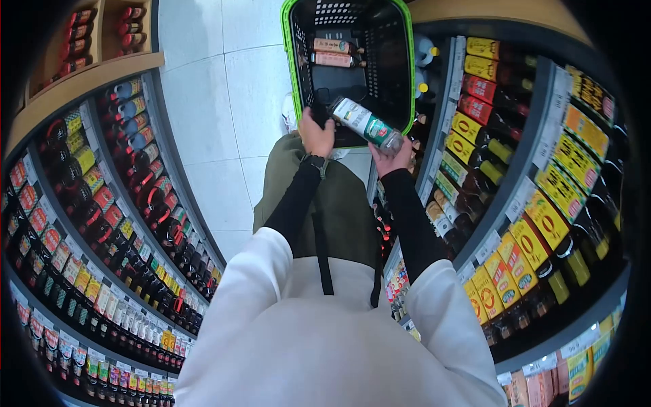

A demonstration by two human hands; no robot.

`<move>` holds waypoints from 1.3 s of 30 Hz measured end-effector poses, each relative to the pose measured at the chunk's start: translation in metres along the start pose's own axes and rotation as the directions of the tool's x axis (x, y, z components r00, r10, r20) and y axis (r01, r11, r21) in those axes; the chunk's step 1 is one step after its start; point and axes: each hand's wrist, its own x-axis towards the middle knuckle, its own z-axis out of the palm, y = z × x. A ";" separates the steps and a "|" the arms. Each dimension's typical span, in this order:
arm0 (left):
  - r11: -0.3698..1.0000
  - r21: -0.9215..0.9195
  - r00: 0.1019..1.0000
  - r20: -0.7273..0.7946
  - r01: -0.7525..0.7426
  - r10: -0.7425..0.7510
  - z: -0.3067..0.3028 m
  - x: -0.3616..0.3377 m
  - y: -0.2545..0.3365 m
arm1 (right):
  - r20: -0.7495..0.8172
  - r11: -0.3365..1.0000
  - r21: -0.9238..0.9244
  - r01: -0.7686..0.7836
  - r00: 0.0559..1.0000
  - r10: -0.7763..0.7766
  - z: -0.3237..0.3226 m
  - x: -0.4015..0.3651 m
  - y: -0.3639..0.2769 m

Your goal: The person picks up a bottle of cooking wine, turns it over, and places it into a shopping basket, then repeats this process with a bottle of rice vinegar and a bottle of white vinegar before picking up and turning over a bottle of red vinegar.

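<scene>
A clear bottle (368,125) with a white and green label lies tilted over the near end of a black shopping basket (411,74) with a bright green rim. My right hand (393,157) is closed around the bottle's lower right end. My left hand (317,136) is close to the bottle's other end, with thumb and forefinger apart. Whether it touches the bottle there is hard to make out in the dark. Two bottles with pinkish labels, an upper bottle (333,46) and a lower bottle (334,60), lie side by side inside the basket.
On the right, slanting shelves hold dark bottles with yellow labels (498,278) and several red-labelled bottles (478,98). More packed bottle shelves (146,163) stand on the left. Pale floor tiles (224,102) run between them. Large bottles (424,57) stand right beside the basket.
</scene>
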 end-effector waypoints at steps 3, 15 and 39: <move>0.985 0.169 0.994 -0.096 -0.025 0.042 -0.006 0.002 -0.030 | -0.026 0.998 -0.059 0.017 1.000 -0.018 -0.009 0.036 0.006; 0.963 -0.035 0.960 0.079 -0.268 0.270 0.052 0.006 -0.045 | -0.035 0.972 -0.233 0.012 0.999 -0.021 0.013 0.194 0.021; 0.783 -0.530 0.873 0.486 0.326 -0.034 0.110 0.098 -0.012 | 0.008 0.955 -0.254 -0.155 0.987 0.162 0.041 0.434 0.082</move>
